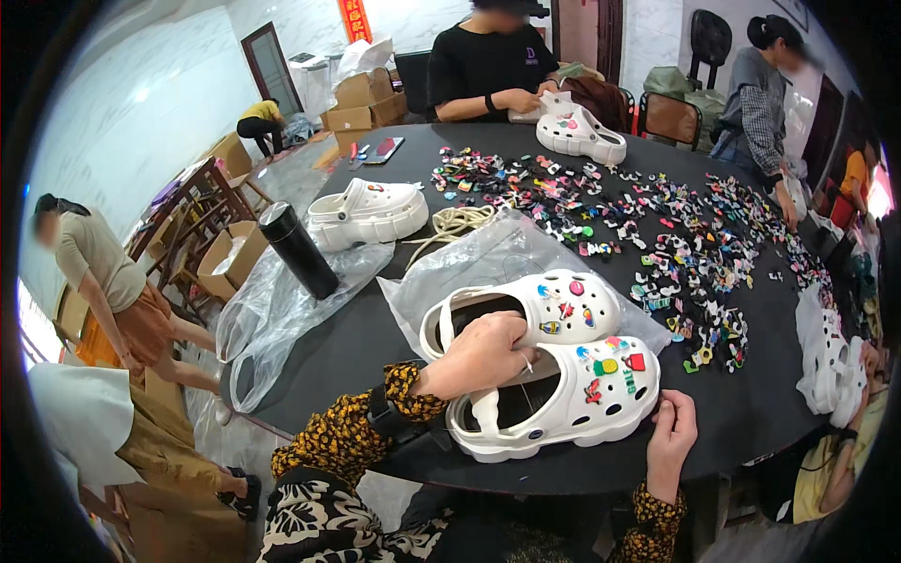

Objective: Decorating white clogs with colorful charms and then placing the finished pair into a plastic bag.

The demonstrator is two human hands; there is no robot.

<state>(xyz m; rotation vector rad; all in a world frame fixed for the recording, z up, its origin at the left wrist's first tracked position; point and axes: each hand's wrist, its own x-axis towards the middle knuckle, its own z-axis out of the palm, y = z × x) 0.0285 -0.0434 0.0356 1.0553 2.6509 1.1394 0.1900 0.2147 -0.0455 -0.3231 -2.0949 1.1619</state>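
Two white clogs lie side by side in front of me, toes to the right, the far clog (601, 302) partly on a clear plastic bag (427, 298). Colourful shoe charms sit in the holes of both; the near clog (615, 420) bears a pineapple-shaped one (604, 367). My left hand (481, 349) reaches over the heel openings and is closed on the adjoining edges of the pair; some fingertips are hidden. At the near clog's toe my right hand (674, 427) has its fingers curled together, and whether something small is in them is hidden.
Many loose charms (694, 263) spread over the black table (375, 342). A black bottle (298, 251), another white clog (368, 212), beige cord (460, 221) and a phone (384, 150) stand or lie to the left. Across the table a person (493, 66) handles a white clog (580, 131).
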